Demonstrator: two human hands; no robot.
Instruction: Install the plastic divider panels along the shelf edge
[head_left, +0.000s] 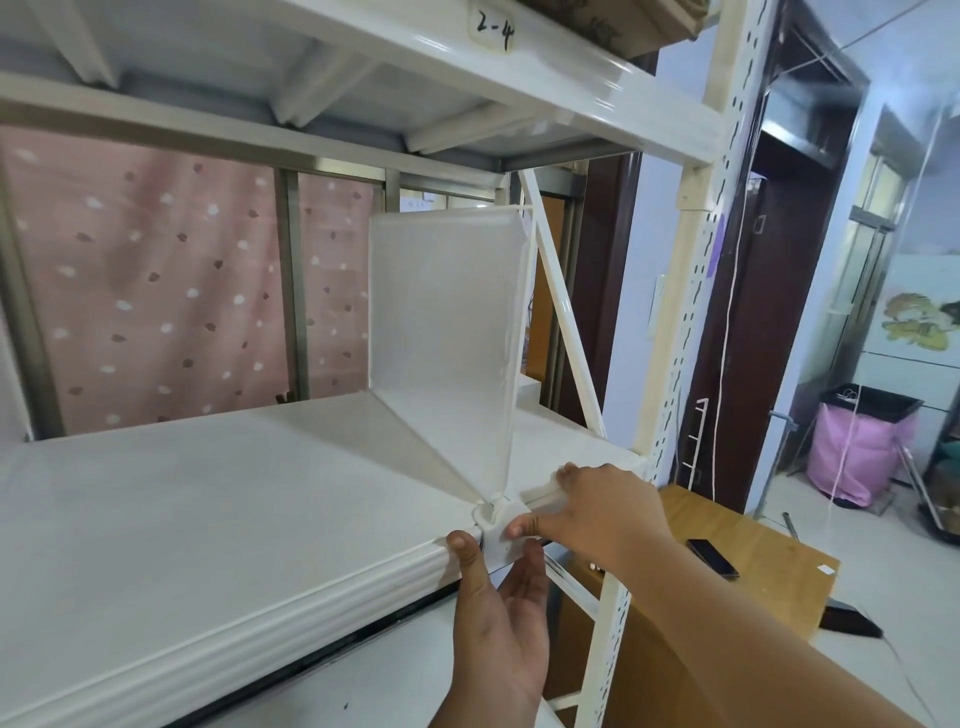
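Note:
A translucent white plastic divider panel stands upright on the white metal shelf, running from its back to the front edge. At the panel's front foot a white plastic clip sits over the shelf's ribbed front lip. My left hand comes from below, thumb on the lip beside the clip and fingers under it. My right hand presses on the clip and the edge strip to its right, thumb against the clip's front.
An upper shelf labelled "2-4" hangs above. A perforated upright post and a diagonal brace stand right of the panel. A wooden table with a phone lies to the right. A lower shelf sits beneath.

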